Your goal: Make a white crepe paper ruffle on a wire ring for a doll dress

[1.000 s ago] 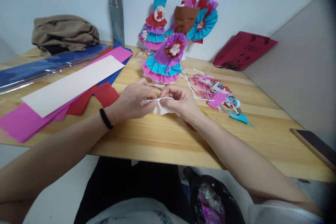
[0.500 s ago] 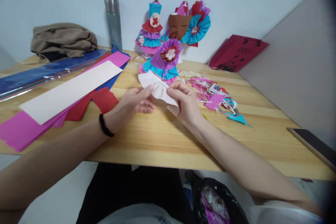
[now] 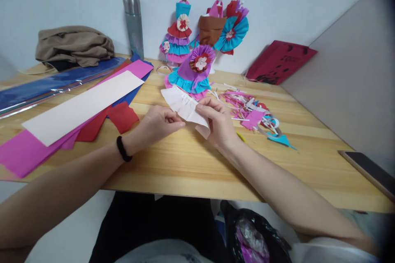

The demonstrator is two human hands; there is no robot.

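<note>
- While I watch, the right hand (image 3: 219,123) pinches the gathered white strip (image 3: 184,106).
- Left hand (image 3: 160,121) curls nearly closed beside it; whether it grips anything, I cannot tell.

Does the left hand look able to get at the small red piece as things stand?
Probably yes: the red piece lies close beside the left hand, with nothing seen on top of it. Whether that hand pinches anything small is hard to tell.
</note>
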